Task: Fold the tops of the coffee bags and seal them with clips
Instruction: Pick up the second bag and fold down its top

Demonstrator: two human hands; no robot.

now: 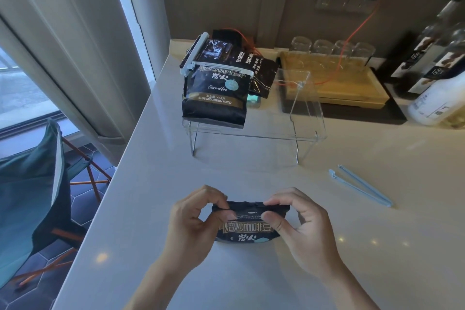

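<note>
Black coffee bag sits upright at the near-middle of the counter, w/ both hands pinching its top edge: left hand thumb + fingers closed on the left corner, right hand closed on the right part. Blue clip lies open to the right, apart from the bag. Further back a clear shelf holds clipped bags, w/ glasses and bottles near the far right corner.

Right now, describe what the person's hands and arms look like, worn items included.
Both hands, left and right, are bare: no gloves, rings, watch or bracelet visible. The forearms are uncovered down to the frame's bottom edge, no sleeves in view. Fingernails look short and unpainted.
</note>
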